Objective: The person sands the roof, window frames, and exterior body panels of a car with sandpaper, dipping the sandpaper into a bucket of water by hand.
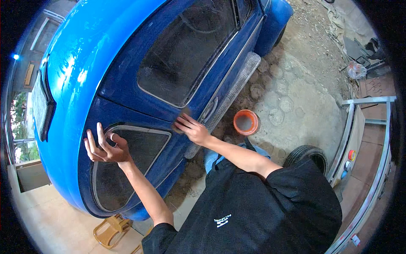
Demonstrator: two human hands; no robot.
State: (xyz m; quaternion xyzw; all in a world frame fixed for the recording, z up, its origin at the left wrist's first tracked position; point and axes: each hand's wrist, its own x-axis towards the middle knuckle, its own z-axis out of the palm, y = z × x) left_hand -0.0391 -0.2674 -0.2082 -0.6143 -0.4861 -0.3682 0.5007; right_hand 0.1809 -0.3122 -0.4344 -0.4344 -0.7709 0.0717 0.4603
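A blue car [118, 110] with a rounded roof fills the left and middle of the view. My right hand [194, 130] presses a small grey-brown pad [182, 119] flat against the body, between the door window [182, 55] and the rear side window [122, 182]. Motion blurs the pad, so its exact kind does not show. Over the upper edge of the rear side window, my left hand [108, 148] has its fingers spread and holds nothing. A chrome door handle [209, 109] lies just right of my right hand.
An orange bucket [246, 122] with cloudy liquid stands on the concrete floor beside the running board [237, 89]. Behind me on the right are a tire [305, 153] and a metal frame [389, 127]. A small wooden chair [111, 230] is at the lower left.
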